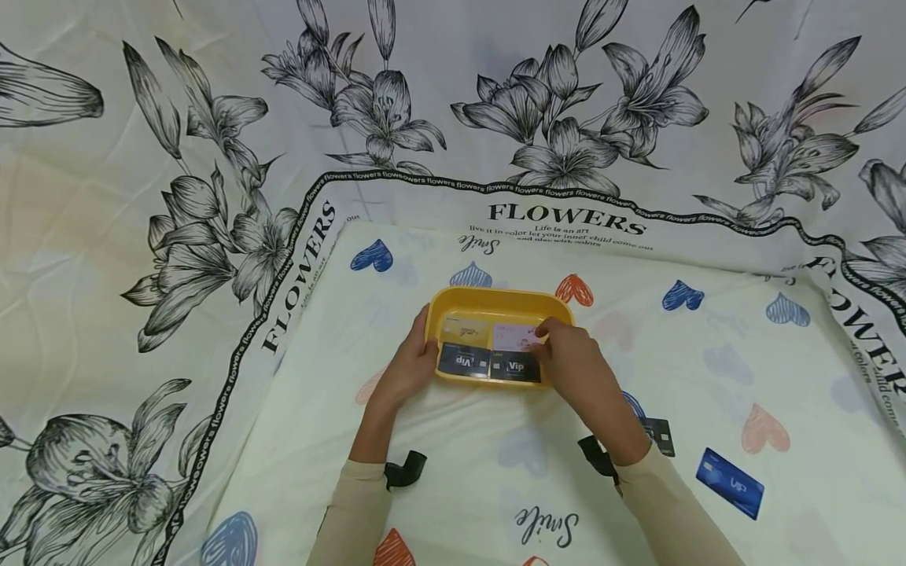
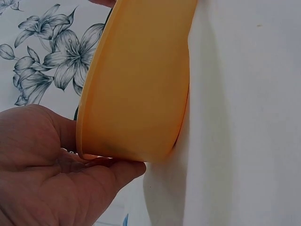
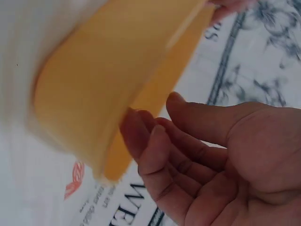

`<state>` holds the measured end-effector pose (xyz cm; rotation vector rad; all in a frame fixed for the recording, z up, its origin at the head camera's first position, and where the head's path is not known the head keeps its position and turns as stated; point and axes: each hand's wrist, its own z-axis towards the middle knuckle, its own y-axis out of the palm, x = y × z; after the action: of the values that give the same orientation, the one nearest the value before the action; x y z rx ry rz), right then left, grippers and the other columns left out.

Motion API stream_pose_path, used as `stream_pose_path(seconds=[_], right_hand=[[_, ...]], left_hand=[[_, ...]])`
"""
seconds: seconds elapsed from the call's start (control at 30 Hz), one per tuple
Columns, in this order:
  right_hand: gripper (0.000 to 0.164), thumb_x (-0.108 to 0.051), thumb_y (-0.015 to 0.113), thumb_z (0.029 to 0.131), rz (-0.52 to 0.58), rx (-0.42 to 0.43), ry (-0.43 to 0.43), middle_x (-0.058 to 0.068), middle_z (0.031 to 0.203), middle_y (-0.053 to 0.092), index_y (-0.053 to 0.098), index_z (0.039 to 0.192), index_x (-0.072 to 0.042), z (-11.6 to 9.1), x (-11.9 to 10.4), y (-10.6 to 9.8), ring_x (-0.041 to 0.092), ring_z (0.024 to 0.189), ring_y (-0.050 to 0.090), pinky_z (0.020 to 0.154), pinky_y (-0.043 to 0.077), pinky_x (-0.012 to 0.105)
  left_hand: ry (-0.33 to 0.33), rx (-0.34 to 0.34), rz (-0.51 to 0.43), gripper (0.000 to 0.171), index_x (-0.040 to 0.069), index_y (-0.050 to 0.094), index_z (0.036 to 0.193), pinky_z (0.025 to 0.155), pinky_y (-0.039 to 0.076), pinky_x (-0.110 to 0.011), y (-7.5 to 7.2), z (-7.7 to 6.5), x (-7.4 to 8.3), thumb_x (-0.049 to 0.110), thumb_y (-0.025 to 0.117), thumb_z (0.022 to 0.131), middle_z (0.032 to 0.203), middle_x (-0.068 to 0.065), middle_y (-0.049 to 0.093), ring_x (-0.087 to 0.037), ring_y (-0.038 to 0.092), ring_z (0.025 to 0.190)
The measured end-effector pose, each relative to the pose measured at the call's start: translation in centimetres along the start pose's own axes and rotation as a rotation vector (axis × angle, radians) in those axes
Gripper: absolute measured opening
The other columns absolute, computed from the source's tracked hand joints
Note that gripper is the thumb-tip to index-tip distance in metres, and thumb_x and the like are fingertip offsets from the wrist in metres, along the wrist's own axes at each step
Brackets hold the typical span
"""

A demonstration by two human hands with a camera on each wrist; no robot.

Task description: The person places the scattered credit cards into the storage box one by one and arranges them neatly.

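A yellow plastic tray with rounded corners is in the middle of the head view. My left hand grips its left end; the left wrist view shows that hand at the tray's end wall. Inside lie a gold card, a pink card and two dark Vip cards in two rows. My right hand reaches over the right end, fingertips at the pink card's right edge. In the right wrist view, its fingers bend loosely at the rim, thumb apart.
A blue VIP card lies on the cloth at the right. Near it a black card is partly covered by my right forearm. The white cloth has hearts printed on it, and a flower-print border surrounds it.
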<state>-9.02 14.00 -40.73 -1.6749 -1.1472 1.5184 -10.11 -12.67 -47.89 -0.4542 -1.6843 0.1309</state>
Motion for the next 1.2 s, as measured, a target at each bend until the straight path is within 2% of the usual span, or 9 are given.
stream_pose_path(seconds=[0.1,0.23,0.4,0.63,0.73,0.83,0.93,1.03,1.2], right_hand=[[0.033,-0.021,0.067,0.105,0.061,0.077,0.007,0.016,0.099,0.073,0.064,0.129,0.002,-1.3,0.8,-1.9,0.026,0.079,0.065,0.067,0.060,0.035],[0.036,-0.027,0.063,0.108,0.104,0.185,0.065,0.018,0.104,0.073,0.063,0.133,-0.001,-3.2,2.3,-4.2,0.029,0.085,0.069,0.071,0.064,0.040],[0.046,-0.037,0.058,0.110,0.136,0.223,0.188,0.022,0.114,0.072,0.060,0.139,-0.002,-5.4,5.3,-5.6,0.035,0.095,0.073,0.076,0.064,0.048],[0.057,-0.046,0.053,0.109,0.154,0.164,0.397,0.028,0.122,0.070,0.057,0.139,0.003,-8.5,10.8,-5.1,0.042,0.103,0.071,0.064,0.055,0.036],[0.063,-0.046,0.054,0.108,0.146,0.131,0.489,0.033,0.128,0.065,0.053,0.140,0.008,-9.4,12.8,-4.7,0.048,0.109,0.067,0.068,0.057,0.044],[0.072,-0.048,0.056,0.107,0.134,0.059,0.557,0.038,0.132,0.059,0.046,0.143,0.013,-9.8,14.2,-4.2,0.053,0.112,0.063,0.076,0.059,0.055],[0.082,-0.052,0.059,0.104,0.106,-0.045,0.574,0.041,0.130,0.058,0.042,0.142,0.019,-10.0,15.2,-3.5,0.053,0.109,0.063,0.078,0.058,0.058],[0.087,-0.054,0.063,0.101,0.073,-0.134,0.543,0.041,0.123,0.061,0.043,0.138,0.022,-10.0,15.8,-2.7,0.050,0.103,0.065,0.078,0.057,0.056],[0.087,-0.052,0.070,0.098,0.044,-0.189,0.499,0.039,0.115,0.063,0.046,0.134,0.024,-9.7,16.0,-1.7,0.044,0.096,0.064,0.078,0.057,0.054]], left_hand=[[0.005,-0.008,0.004,0.069,0.014,0.009,0.171,0.131,0.014,-0.048,-0.2,0.0,0.2,0.007,0.039,0.110,0.176,-0.008,0.020,-0.027,0.015,0.162],[-0.004,-0.004,0.010,0.070,0.014,0.009,0.171,0.131,0.015,-0.048,-0.4,0.0,0.4,0.008,0.040,0.109,0.176,-0.008,0.020,-0.027,0.015,0.162],[-0.015,0.004,0.008,0.070,0.014,0.008,0.171,0.131,0.014,-0.049,-0.6,0.0,0.3,0.007,0.039,0.109,0.176,-0.009,0.021,-0.028,0.015,0.162],[-0.018,-0.014,-0.022,0.070,0.017,0.007,0.172,0.131,0.013,-0.048,-0.3,-0.1,0.3,0.008,0.038,0.110,0.176,-0.008,0.019,-0.026,0.014,0.163],[0.000,-0.014,-0.022,0.069,0.016,0.007,0.172,0.131,0.014,-0.049,-0.3,0.0,0.0,0.007,0.038,0.110,0.176,-0.009,0.019,-0.027,0.014,0.162],[0.020,-0.006,-0.027,0.068,0.014,0.007,0.171,0.131,0.017,-0.051,-0.4,0.0,-0.1,0.007,0.037,0.110,0.175,-0.011,0.021,-0.028,0.016,0.162],[0.020,-0.007,-0.044,0.068,0.015,0.008,0.172,0.131,0.016,-0.049,-0.5,0.0,-0.1,0.007,0.037,0.110,0.175,-0.009,0.022,-0.027,0.016,0.162],[0.007,-0.018,-0.050,0.068,0.018,0.008,0.172,0.131,0.015,-0.047,-0.3,0.1,-0.1,0.008,0.036,0.111,0.175,-0.007,0.022,-0.025,0.015,0.162],[-0.006,-0.025,-0.058,0.068,0.021,0.008,0.172,0.131,0.015,-0.047,0.0,0.1,-0.1,0.008,0.036,0.111,0.175,-0.006,0.022,-0.024,0.015,0.162]])
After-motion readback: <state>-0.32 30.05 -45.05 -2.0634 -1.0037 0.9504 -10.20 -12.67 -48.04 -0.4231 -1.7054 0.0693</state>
